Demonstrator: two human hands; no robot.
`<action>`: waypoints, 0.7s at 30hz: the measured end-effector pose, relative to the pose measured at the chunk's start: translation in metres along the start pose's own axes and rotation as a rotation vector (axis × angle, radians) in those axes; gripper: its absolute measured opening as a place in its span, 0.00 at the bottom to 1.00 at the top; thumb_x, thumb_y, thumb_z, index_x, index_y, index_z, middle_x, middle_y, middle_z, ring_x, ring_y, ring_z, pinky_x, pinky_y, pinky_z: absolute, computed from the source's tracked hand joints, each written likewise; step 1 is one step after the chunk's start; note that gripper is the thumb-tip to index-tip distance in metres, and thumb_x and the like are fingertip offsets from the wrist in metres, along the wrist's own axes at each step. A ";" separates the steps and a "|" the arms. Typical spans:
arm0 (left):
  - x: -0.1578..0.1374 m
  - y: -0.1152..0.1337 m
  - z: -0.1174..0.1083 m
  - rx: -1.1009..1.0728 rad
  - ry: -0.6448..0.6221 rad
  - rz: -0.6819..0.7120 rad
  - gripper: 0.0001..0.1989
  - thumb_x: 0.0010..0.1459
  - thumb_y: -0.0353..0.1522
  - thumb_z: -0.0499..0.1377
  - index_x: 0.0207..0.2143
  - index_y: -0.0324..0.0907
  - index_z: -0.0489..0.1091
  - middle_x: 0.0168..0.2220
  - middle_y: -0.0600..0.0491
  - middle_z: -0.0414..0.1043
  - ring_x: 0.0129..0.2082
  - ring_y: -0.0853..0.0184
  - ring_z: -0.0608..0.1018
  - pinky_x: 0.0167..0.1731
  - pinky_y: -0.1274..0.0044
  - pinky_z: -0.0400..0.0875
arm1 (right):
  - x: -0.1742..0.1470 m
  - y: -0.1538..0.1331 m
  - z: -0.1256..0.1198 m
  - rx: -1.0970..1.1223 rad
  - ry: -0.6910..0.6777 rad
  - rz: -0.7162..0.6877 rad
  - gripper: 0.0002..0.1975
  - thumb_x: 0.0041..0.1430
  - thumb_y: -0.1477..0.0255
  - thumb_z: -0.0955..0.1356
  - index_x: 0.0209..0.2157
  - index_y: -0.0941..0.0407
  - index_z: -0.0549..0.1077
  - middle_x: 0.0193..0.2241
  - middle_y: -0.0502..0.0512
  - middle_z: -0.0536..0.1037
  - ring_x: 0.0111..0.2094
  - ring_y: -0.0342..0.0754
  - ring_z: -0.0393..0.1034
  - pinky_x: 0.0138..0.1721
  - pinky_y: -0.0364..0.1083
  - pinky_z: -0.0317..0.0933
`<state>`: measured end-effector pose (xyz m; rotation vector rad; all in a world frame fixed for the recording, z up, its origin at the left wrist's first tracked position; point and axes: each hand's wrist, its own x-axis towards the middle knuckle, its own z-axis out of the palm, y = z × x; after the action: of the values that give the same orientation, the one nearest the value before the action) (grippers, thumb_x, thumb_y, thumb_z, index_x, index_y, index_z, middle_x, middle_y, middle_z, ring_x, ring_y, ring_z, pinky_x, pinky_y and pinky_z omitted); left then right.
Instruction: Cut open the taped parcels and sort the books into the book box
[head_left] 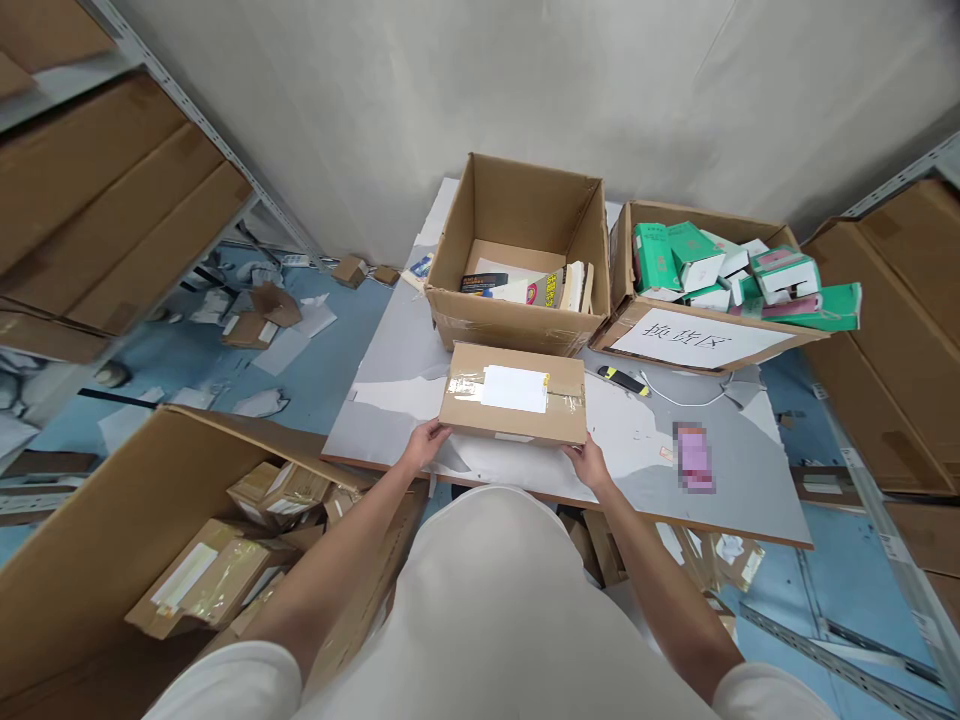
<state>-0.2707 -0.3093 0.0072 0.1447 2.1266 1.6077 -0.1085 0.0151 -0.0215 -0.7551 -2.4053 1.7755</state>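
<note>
A taped brown cardboard parcel (465,390) with a white label on top is in front of me at the near side of the table (397,380). My left hand (426,443) grips its near left corner. At the near right corner, my right hand (589,462) has its fingers closed on the parcel too. The fingertips under the box are partly hidden. Just behind the parcel stands an open cardboard box (517,325) with several books (551,290) in it. To the right of the parcel lies a black and yellow box cutter (624,380).
A second carton (619,270) at the back right holds several green and white boxes (697,255). A large open carton (67,540) with taped parcels (210,580) stands at lower left. Shelves with cartons (105,200) flank both sides. A blurred pink item (694,458) lies on the right.
</note>
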 end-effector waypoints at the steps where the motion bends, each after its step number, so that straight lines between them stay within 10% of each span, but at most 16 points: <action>1: 0.000 0.002 0.000 0.000 0.006 0.002 0.25 0.42 0.48 0.64 0.37 0.39 0.74 0.41 0.45 0.78 0.48 0.53 0.76 0.54 0.63 0.66 | 0.000 -0.002 0.000 0.004 0.005 -0.004 0.28 0.52 0.62 0.68 0.54 0.54 0.65 0.47 0.61 0.76 0.45 0.54 0.72 0.48 0.55 0.66; 8: -0.008 0.021 -0.006 0.022 0.067 0.035 0.29 0.44 0.51 0.62 0.40 0.39 0.72 0.45 0.44 0.77 0.46 0.56 0.77 0.50 0.66 0.69 | -0.016 -0.029 -0.016 -0.058 -0.003 -0.002 0.17 0.56 0.59 0.64 0.43 0.54 0.70 0.42 0.59 0.78 0.41 0.53 0.74 0.43 0.51 0.66; 21: 0.026 0.054 0.000 0.459 0.249 0.131 0.23 0.57 0.46 0.51 0.38 0.40 0.77 0.37 0.47 0.78 0.38 0.60 0.76 0.43 0.71 0.68 | 0.013 -0.069 -0.026 -0.484 0.126 -0.013 0.29 0.64 0.52 0.51 0.35 0.54 0.75 0.36 0.62 0.80 0.38 0.56 0.72 0.38 0.49 0.59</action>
<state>-0.3043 -0.2831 0.0496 0.2449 2.7060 1.2276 -0.1355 0.0288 0.0467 -0.8524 -2.7675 1.1015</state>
